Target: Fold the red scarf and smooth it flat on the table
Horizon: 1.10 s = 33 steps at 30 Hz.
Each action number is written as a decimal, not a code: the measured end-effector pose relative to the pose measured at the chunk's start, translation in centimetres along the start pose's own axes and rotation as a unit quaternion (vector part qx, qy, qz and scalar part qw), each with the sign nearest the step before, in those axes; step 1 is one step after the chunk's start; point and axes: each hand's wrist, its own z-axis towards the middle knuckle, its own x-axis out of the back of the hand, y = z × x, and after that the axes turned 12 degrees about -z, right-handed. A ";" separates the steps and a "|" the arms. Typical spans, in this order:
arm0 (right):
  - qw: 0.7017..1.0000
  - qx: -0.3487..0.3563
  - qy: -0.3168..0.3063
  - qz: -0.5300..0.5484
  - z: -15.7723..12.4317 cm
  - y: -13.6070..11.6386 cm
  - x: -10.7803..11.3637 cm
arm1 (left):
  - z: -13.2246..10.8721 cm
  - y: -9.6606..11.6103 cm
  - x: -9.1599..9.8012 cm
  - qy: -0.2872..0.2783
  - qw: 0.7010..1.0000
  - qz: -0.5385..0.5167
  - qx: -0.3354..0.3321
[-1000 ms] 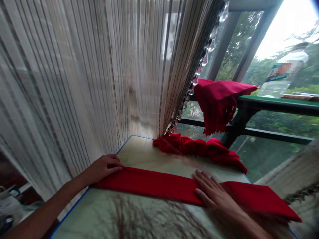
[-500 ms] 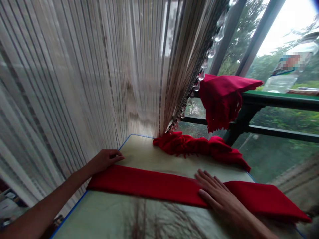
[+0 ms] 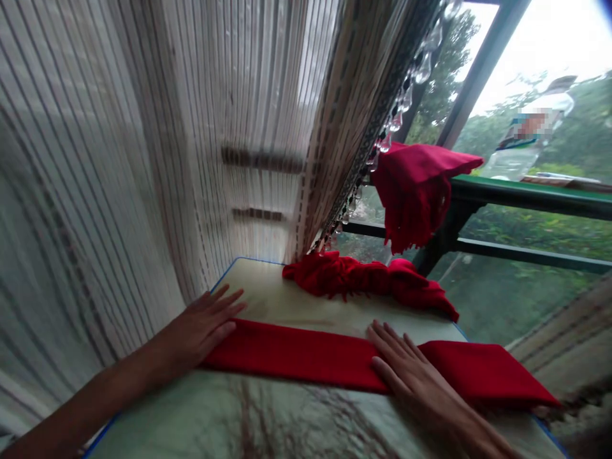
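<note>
A long folded red cloth band [image 3: 296,357] lies across the pale marble-patterned tabletop [image 3: 272,287], and its right end forms a pointed flap. My left hand [image 3: 203,328] rests with spread fingers at the band's left end, partly on the cloth. My right hand [image 3: 411,363] lies flat on the band, fingers apart, holding nothing. Behind them, a crumpled red fringed cloth [image 3: 363,278] sits at the table's far edge. Another red fringed cloth [image 3: 415,191] hangs over a green window rail [image 3: 530,197].
A sheer striped curtain [image 3: 143,159] with a glass-bead trim [image 3: 401,105] hangs along the left side and touches the table's far corner. The table has a thin blue edge. Beyond the window glass are trees and a blurred object.
My left hand has spread its fingers and now covers the band's left end. The whole view has turned slightly, while my right hand stays flat on the band.
</note>
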 end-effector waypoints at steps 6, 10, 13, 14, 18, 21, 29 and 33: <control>1.000 -0.004 -0.003 -0.003 -0.2 -0.3 0.6 | -0.8 0.5 -1.9 -0.134 0.989 0.050 0.032; 1.000 -0.001 0.018 0.004 -0.2 -0.4 0.5 | 1.2 1.3 -1.3 -0.153 0.977 0.143 0.048; 1.000 -0.004 0.023 -0.007 0.1 -0.2 0.3 | 2.8 5.0 -3.4 -0.109 0.971 0.212 0.004; 1.000 -0.007 0.022 -0.010 0.2 -0.2 0.2 | 3.3 6.7 -4.8 -0.116 0.969 0.217 -0.020; 1.000 -0.005 0.021 -0.009 0.5 -0.1 0.2 | 5.3 13.6 -12.5 -0.207 0.955 0.189 -0.095; 0.999 0.006 0.033 -0.004 0.3 -0.1 0.5 | 6.6 16.0 -17.4 -0.231 0.952 0.149 -0.137; 0.998 0.018 0.051 0.010 -0.2 -0.3 1.0 | 7.6 13.2 -15.0 -0.287 0.934 0.160 -0.139; 0.999 0.022 0.040 0.010 -0.2 -0.3 1.2 | 7.3 12.0 -12.5 -0.290 0.932 0.186 -0.112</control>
